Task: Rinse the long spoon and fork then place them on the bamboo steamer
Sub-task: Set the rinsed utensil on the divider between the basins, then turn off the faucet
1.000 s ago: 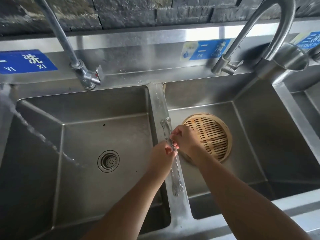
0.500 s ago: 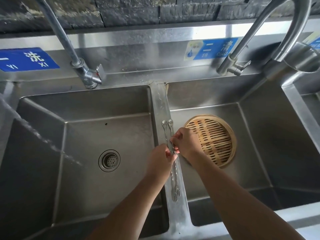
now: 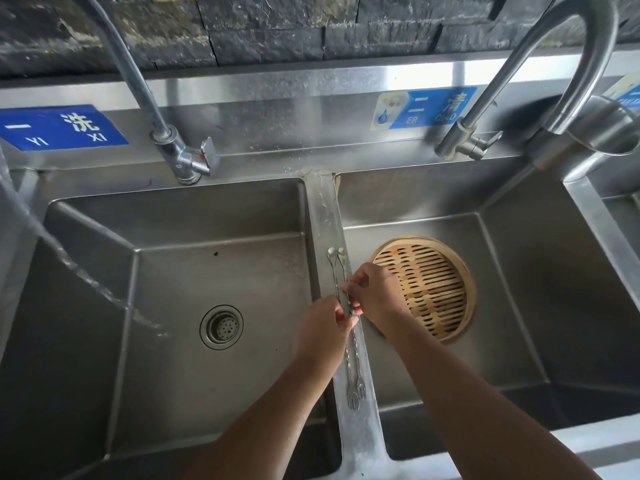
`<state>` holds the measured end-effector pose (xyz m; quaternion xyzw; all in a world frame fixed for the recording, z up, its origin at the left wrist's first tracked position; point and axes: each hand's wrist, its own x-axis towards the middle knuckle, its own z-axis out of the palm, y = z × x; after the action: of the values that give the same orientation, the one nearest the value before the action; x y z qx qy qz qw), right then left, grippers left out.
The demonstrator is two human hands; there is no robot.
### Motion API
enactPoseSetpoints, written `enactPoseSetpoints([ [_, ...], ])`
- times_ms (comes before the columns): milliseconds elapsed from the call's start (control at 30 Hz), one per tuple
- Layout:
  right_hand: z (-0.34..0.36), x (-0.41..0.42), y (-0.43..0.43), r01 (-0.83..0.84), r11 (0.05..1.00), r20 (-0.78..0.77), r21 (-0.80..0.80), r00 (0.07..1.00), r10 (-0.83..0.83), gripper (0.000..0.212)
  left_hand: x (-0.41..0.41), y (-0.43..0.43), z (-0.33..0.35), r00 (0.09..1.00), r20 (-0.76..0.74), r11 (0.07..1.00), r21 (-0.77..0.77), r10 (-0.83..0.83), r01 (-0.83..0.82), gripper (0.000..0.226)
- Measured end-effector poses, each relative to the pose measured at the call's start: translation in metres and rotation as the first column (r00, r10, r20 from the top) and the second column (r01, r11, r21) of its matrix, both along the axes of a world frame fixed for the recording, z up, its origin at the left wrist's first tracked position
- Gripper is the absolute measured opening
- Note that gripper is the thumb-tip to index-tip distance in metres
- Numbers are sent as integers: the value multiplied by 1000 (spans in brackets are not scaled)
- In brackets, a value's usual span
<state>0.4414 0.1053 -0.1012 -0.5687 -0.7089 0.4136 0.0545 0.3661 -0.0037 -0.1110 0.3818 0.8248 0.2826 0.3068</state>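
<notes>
Long utensils being pinched mid-handle by left hand and right hand, being held over the sink divider, bamboo steamer sitting just beside.

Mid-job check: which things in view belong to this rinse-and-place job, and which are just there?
Belongs to the job:
- long utensils, pinched over the divider
- left hand
- right hand
- bamboo steamer, in the right basin
- water stream, falling into the left basin

Just there:
- drain strainer
- right faucet, dry
- blue labels
</notes>
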Motion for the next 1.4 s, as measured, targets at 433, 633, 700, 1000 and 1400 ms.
enactPoseSetpoints([
  [433, 51, -40, -5, -44, 998, -16, 35, 999, 44, 17, -78, -11, 36, 995, 22, 995, -32, -94, 94, 25],
  [633, 70, -128, -4, -136, 989, -119, -64, 985, 128, 13, -168, -14, 72, 983, -144, 993, 29, -113, 118, 18],
  [700, 70, -160, -1, -140, 986, -162, -94, 979, 124, 11, -200, -14, 77, 980, -183, 994, 56, -84, 96, 16],
  [1000, 63, -266, 25, -35, 997, -236, -73, 972, 16, 49, -314, 3, 86, 972, -208, 981, 183, 106, -68, 12],
  [1400, 45, -303, 51, -64, 994, -468, -94, 883, 12, 63, -342, 60, 92, 985, -70, 898, 425, 155, -111, 59],
])
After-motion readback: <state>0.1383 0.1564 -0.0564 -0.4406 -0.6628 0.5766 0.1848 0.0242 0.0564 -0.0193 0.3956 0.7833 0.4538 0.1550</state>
